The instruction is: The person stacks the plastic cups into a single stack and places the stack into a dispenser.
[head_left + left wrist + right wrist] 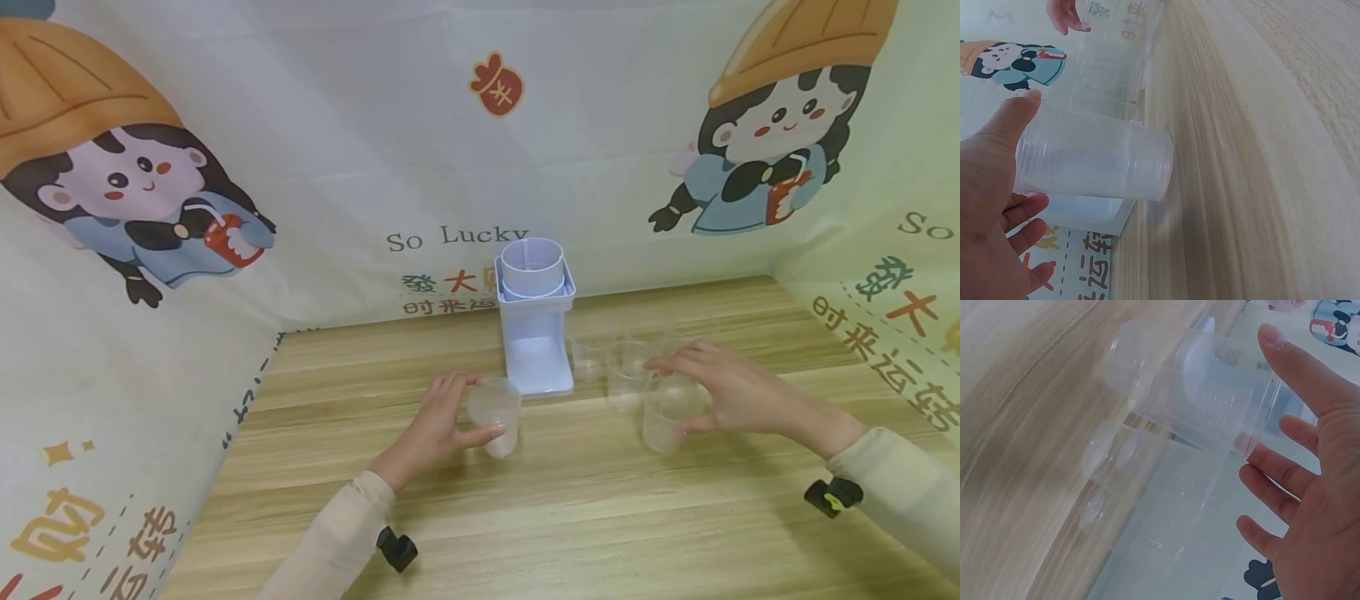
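My left hand (438, 425) holds a translucent plastic cup (504, 425) near its rim, with the thumb on the near side. Ridges near that cup's rim (1038, 150) show in the left wrist view, like several cups nested together. On the right, my right hand (723, 387) grips a clear plastic cup (662, 429) around its rim between thumb and fingers. In the right wrist view, this cup (1210, 387) is see-through, with small marks on its wall. More clear cups (624, 383) stand on the table just behind it.
A white plastic stand (538, 358) with a round cylinder (532, 271) on top stands at the back middle of the wooden table (540, 533). Printed cloth (360, 150) walls off the back and both sides. A black wrist mount (396, 548) sticks out from the left sleeve.
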Available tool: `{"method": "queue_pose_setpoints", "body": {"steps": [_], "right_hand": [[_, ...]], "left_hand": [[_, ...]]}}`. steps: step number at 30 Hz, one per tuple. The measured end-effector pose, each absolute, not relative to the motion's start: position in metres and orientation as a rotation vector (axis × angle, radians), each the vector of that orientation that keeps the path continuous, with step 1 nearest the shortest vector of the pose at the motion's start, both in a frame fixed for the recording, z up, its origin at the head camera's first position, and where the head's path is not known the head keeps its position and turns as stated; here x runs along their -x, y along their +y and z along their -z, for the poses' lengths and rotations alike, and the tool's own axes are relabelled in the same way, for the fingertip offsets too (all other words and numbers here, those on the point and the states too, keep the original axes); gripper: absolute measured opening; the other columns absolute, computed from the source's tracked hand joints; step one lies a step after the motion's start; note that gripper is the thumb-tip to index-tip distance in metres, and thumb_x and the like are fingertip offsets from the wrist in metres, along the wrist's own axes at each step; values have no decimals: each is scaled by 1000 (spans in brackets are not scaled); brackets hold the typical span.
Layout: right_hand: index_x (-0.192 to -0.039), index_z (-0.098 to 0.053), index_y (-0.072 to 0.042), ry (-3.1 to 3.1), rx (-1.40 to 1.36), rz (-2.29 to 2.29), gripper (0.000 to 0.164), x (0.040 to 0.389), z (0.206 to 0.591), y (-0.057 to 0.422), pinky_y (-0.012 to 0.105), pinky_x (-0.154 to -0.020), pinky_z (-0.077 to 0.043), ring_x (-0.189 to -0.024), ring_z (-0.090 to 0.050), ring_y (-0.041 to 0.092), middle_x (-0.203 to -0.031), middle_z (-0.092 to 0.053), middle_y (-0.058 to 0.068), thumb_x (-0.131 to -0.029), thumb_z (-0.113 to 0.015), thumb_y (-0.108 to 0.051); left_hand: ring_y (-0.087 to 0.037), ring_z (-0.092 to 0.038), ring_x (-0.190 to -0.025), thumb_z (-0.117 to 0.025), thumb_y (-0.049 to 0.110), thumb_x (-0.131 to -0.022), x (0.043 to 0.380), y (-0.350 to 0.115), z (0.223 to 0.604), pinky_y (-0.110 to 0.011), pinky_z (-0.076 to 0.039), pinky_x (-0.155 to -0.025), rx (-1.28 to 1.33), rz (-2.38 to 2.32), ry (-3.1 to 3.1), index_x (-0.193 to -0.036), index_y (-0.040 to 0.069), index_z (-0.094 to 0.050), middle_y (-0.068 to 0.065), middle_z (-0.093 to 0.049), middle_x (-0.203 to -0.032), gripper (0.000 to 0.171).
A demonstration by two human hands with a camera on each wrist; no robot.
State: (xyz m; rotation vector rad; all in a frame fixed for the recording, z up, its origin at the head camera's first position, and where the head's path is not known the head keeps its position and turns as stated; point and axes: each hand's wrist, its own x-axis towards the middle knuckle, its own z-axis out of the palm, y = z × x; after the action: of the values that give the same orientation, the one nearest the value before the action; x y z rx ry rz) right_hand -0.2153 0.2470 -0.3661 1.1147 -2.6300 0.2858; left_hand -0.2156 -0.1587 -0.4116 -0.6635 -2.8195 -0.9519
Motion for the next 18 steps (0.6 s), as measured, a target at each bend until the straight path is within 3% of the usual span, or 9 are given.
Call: {"method": "queue_pose_setpoints", "body": {"steps": [18], "right_hand": [[-139, -53, -14, -2651, -1120, -268, 89, 211, 342, 236, 59, -99, -44, -109, -64, 30, -121, -70, 5, -64, -87, -48]], "left_hand": [[-35, -40, -135, -84, 38, -77, 216, -160, 412, -56, -35, -114, 675, 962, -2816, -133, 5, -49, -15, -52, -139, 75]]}}
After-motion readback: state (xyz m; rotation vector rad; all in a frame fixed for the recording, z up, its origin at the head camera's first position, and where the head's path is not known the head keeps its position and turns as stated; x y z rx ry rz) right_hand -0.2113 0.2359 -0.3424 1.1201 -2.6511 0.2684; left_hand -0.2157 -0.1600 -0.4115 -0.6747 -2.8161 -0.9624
